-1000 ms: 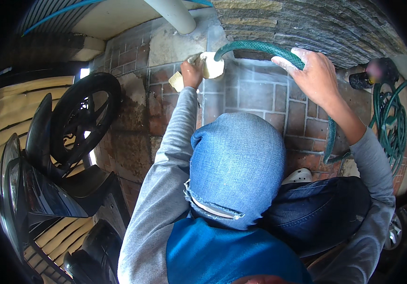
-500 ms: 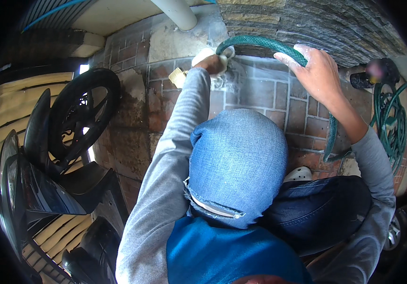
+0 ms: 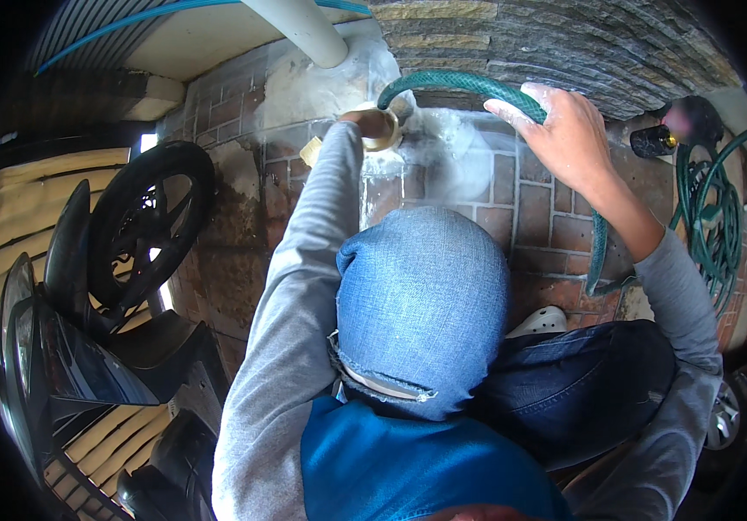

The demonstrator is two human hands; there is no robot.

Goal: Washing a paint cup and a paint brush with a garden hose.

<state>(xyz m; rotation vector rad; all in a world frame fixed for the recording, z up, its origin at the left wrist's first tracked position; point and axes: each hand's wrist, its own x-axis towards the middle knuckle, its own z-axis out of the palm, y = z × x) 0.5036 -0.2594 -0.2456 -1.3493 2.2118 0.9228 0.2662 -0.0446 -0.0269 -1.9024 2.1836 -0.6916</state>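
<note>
Left hand: we are reaching our left hand [image 3: 372, 124] far out to the end of the green hose [image 3: 469, 84], at the foot of the stone wall [image 3: 556, 43]; its fingers are clenched around a pale, yellowish sponge [image 3: 384, 137] pressed against the wet brick floor [image 3: 530, 208].
Right hand: we are holding our right hand [image 3: 565, 139] over the arch of the hose, fingers grasping it from above, thumb side toward the wall.
Hose: it is curving up from the sponge, passing under the right hand, then dropping down the right side past our forearm; more of it is lying coiled [image 3: 712, 226] at the far right, near a black nozzle with a brass ring [image 3: 656, 141].
Water: white foam or spray [image 3: 447, 152] is spreading over the bricks just beside the hose end, between the two hands.
Pipe: a pale thick pipe [image 3: 304, 30] is coming down toward the same corner, just left of the hose end.
Body: our knee in blue denim [image 3: 421, 304] is filling the middle, with grey sleeves [image 3: 291, 295] on both arms.
Left side: a black scooter [image 3: 69, 347] is standing to the left, its wheel [image 3: 143, 230] near the brick edge.
Near right: a white shoe [image 3: 540, 321] is showing just beside the knee.
</note>
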